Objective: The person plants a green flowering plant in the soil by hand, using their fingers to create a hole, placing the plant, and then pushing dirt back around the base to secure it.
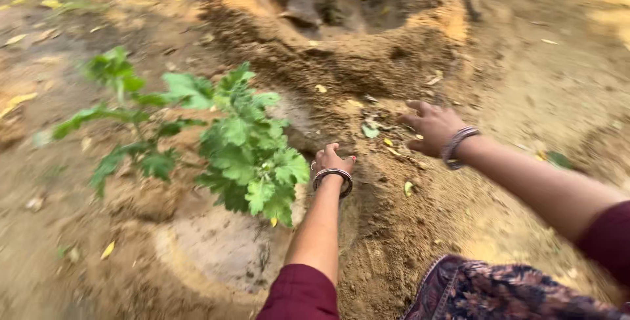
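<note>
Fingers [415, 105] of the right hand [430, 128] are spread and released, held flat just over the loose brown soil [387, 182] with nothing in their grasp. That hand wears bangles at the wrist, and its forearm runs back to a maroon sleeve at the right edge of the view.

On the left hand [331, 160] the fingers look curled in against the earth beside the plant; the picture is smeared by motion, so whether they pinch soil or merely press on it cannot be told. A bangle [333, 177] circles that wrist too, and the arm leads down to a maroon sleeve at the bottom edge.

Just to the left of that hand stands a small green plant [246, 153] with lobed, toothed leaves, its foliage touching or nearly touching the knuckles. It rises from a shallow basin [216, 248] of paler, smoother ground ringed by a low soil ridge. The loose soil lies heaped between the two hands and slopes away toward the person.

Farther off, at the top of the view, a second earth-ringed pit [348, 5] sits in the ground. Yellow fallen leaves [20, 100] are scattered about, and a patterned dark cloth [499, 290] shows at the lower right.
</note>
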